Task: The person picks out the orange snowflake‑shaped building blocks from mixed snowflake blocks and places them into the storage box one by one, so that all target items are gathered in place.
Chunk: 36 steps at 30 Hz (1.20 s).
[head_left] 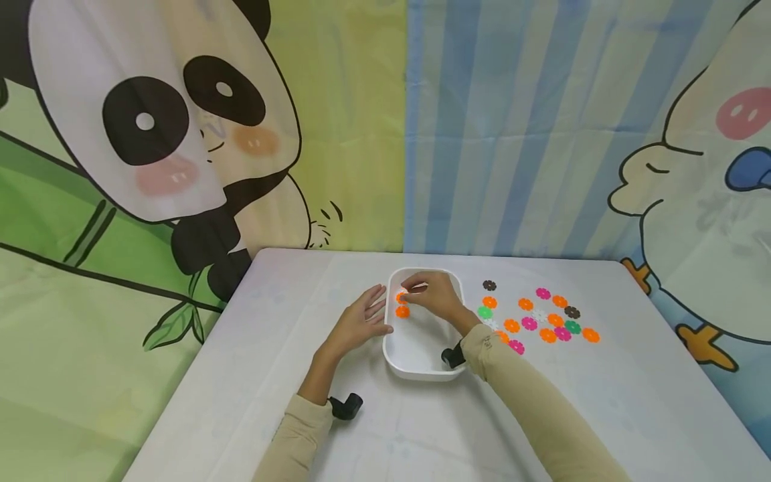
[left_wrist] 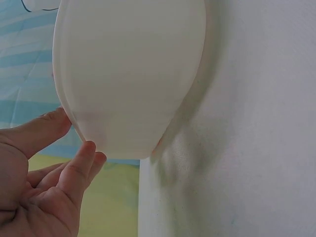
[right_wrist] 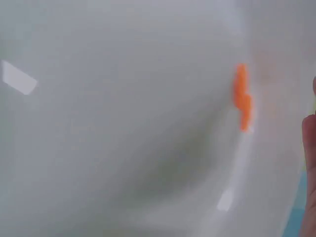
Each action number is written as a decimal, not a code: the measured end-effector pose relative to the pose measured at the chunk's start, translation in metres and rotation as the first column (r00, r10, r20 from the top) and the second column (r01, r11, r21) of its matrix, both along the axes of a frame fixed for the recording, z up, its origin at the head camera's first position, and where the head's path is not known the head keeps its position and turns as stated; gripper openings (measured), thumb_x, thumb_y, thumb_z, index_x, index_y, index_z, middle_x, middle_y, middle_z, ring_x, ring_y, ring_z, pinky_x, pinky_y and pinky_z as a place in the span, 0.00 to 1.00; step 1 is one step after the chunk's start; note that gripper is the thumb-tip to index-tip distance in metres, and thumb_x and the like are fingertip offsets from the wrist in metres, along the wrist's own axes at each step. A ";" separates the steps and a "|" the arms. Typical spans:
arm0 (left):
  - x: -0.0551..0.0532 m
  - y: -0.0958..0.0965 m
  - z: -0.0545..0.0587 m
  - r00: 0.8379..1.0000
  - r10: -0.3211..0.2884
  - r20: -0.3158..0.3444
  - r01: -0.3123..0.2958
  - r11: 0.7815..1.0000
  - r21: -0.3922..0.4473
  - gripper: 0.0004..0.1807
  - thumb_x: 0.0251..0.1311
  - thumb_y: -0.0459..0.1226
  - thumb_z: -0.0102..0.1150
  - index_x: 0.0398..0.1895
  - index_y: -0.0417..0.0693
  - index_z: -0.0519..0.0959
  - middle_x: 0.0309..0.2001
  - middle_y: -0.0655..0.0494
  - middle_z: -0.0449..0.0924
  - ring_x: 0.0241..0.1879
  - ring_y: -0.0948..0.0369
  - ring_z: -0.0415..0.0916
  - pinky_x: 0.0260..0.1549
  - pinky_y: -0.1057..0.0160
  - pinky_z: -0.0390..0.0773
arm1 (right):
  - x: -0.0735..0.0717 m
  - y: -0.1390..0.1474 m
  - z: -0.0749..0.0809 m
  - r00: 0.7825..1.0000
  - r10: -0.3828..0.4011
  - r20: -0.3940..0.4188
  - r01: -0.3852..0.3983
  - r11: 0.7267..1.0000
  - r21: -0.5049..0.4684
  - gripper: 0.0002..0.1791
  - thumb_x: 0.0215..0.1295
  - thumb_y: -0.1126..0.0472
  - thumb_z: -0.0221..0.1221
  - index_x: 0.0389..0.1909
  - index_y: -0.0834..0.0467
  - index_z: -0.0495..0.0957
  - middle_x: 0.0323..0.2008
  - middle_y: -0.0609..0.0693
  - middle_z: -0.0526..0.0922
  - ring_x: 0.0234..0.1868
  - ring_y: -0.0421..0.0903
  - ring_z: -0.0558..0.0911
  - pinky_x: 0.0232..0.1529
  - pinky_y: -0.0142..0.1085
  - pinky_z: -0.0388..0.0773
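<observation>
Left hand (head_left: pixel 355 325) — fingers apart and almost straight, touching left rim of white tray (head_left: pixel 421 375). Right hand (head_left: pixel 438 294) over tray — fingers bent near orange pieces (head_left: pixel 402 312) lying inside; whether pinching, cannot tell. Coloured pieces (head_left: pixel 555 320) right of tray, on table (head_left: pixel 241 375).

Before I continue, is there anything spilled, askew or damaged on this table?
Nothing stands out: the white tray stands upright with the left hand at its rim, and the loose flower-shaped discs lie scattered to the tray's right. I see no damage.
</observation>
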<state>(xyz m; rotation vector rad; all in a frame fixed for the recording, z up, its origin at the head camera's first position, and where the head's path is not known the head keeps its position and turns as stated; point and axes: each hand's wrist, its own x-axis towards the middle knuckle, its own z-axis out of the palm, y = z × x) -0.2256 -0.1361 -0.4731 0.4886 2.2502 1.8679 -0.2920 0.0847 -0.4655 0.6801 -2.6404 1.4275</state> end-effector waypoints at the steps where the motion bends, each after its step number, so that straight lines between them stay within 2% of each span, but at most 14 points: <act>1: 0.000 0.000 0.000 1.000 0.001 0.006 -0.001 1.000 -0.001 0.52 0.48 0.25 0.72 0.76 0.43 0.53 0.74 0.51 0.56 0.68 0.52 0.63 0.58 0.63 0.74 | -0.001 0.004 0.006 1.000 -0.009 -0.005 0.009 1.000 -0.025 0.15 0.53 0.62 0.73 0.41 0.62 0.86 0.41 0.55 0.86 0.43 0.50 0.86 0.44 0.35 0.84; 6: 0.001 0.000 0.000 1.000 0.009 0.012 -0.009 1.000 -0.004 0.53 0.48 0.25 0.72 0.76 0.43 0.53 0.74 0.53 0.57 0.68 0.50 0.62 0.58 0.61 0.74 | -0.007 0.037 0.033 0.997 -0.073 -0.039 0.069 0.994 -0.090 0.13 0.53 0.61 0.73 0.40 0.59 0.86 0.42 0.54 0.86 0.42 0.49 0.86 0.41 0.35 0.85; 10: 0.003 0.000 0.000 1.000 0.023 0.004 -0.023 1.000 -0.009 0.52 0.47 0.25 0.73 0.75 0.42 0.53 0.74 0.53 0.57 0.68 0.51 0.63 0.58 0.59 0.74 | -0.007 0.075 0.041 0.991 -0.129 -0.028 0.128 0.990 -0.061 0.14 0.54 0.60 0.72 0.42 0.59 0.85 0.44 0.54 0.85 0.43 0.50 0.85 0.42 0.39 0.85; 13: 0.003 -0.001 -0.001 0.999 0.032 -0.001 -0.032 0.999 -0.010 0.52 0.47 0.25 0.73 0.75 0.43 0.54 0.73 0.53 0.58 0.68 0.52 0.64 0.58 0.60 0.74 | -0.006 0.102 0.034 0.985 -0.174 0.002 0.174 0.985 -0.001 0.15 0.56 0.59 0.71 0.43 0.60 0.85 0.45 0.56 0.84 0.45 0.52 0.85 0.44 0.42 0.85; 17: 0.002 0.000 -0.001 0.999 0.035 0.004 -0.035 0.999 -0.014 0.52 0.47 0.26 0.73 0.75 0.45 0.55 0.73 0.54 0.59 0.67 0.53 0.64 0.57 0.61 0.75 | -0.003 0.132 0.014 0.968 -0.234 0.094 0.223 0.968 0.113 0.20 0.57 0.56 0.71 0.48 0.60 0.84 0.48 0.57 0.84 0.48 0.54 0.83 0.45 0.44 0.84; 20: 0.002 0.001 -0.001 1.000 0.028 0.008 -0.028 1.000 -0.013 0.52 0.47 0.26 0.73 0.75 0.44 0.55 0.73 0.54 0.58 0.68 0.53 0.64 0.57 0.62 0.75 | -0.001 0.149 -0.002 0.954 -0.251 0.164 0.220 0.958 0.185 0.21 0.59 0.57 0.69 0.52 0.60 0.82 0.50 0.57 0.83 0.50 0.55 0.82 0.48 0.46 0.83; 23: 0.000 0.001 -0.003 1.000 0.018 0.008 -0.018 1.000 -0.001 0.52 0.47 0.25 0.73 0.75 0.41 0.54 0.73 0.52 0.58 0.68 0.52 0.63 0.58 0.63 0.74 | 0.000 0.161 -0.013 0.949 -0.244 0.198 0.201 0.956 0.216 0.20 0.60 0.59 0.68 0.52 0.60 0.82 0.51 0.57 0.83 0.51 0.56 0.82 0.50 0.47 0.82; 28: -0.001 0.000 -0.005 1.000 0.017 0.011 -0.017 1.000 0.006 0.52 0.46 0.25 0.73 0.75 0.42 0.55 0.73 0.53 0.58 0.68 0.54 0.64 0.58 0.65 0.74 | 0.000 0.171 -0.023 0.944 -0.239 0.226 0.181 0.951 0.249 0.18 0.58 0.61 0.69 0.51 0.58 0.84 0.51 0.56 0.83 0.51 0.56 0.82 0.49 0.45 0.83; 36: 0.000 -0.001 -0.005 1.000 0.004 0.007 -0.004 1.000 0.012 0.52 0.47 0.25 0.73 0.75 0.40 0.54 0.73 0.52 0.58 0.68 0.53 0.63 0.59 0.63 0.73 | -0.002 0.178 -0.027 0.938 -0.233 0.255 0.156 0.944 0.290 0.17 0.60 0.61 0.68 0.51 0.52 0.84 0.52 0.54 0.82 0.53 0.55 0.81 0.49 0.45 0.83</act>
